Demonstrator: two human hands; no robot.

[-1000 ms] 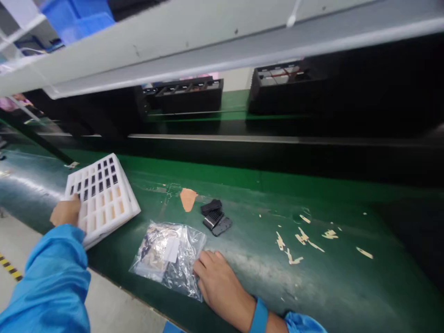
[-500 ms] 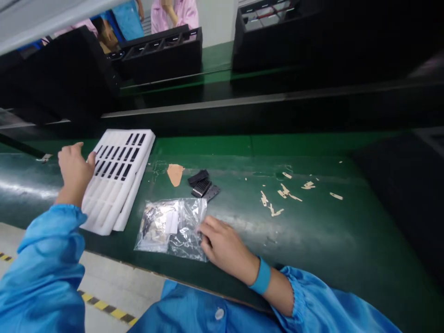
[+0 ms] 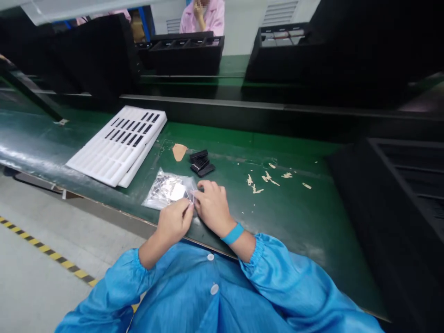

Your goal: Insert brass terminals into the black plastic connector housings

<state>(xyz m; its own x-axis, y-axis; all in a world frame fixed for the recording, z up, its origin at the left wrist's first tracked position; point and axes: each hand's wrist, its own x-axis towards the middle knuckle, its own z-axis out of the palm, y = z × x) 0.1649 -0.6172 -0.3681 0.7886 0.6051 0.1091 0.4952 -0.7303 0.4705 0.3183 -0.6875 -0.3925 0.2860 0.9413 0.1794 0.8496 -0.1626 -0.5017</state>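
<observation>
A clear plastic bag [image 3: 163,192] with many small parts inside lies near the front edge of the green table. My left hand [image 3: 175,219] is closed on the near right part of the bag, thumb and fingers pinched together. Beside it my right hand [image 3: 213,203], a blue band at its wrist, grips the bag's right end with curled fingers. The bag's right end is partly hidden by both hands. Just beyond lies a small pile of black strip-like parts [image 3: 201,162], and to its left a flat tan piece [image 3: 179,151].
Two stacked white foam trays [image 3: 104,157] with rows of black parts lie at left. Several small pale pieces [image 3: 267,177] are scattered on the green table [image 3: 277,217]. Black bins [image 3: 187,55] stand on the shelf behind; a dark rack [image 3: 367,208] is at right. Across sits a person in pink [image 3: 217,16].
My left hand has come from the white tray to the bag and pinched it. The bag's right end is drawn together between my hands. The view has shifted.
</observation>
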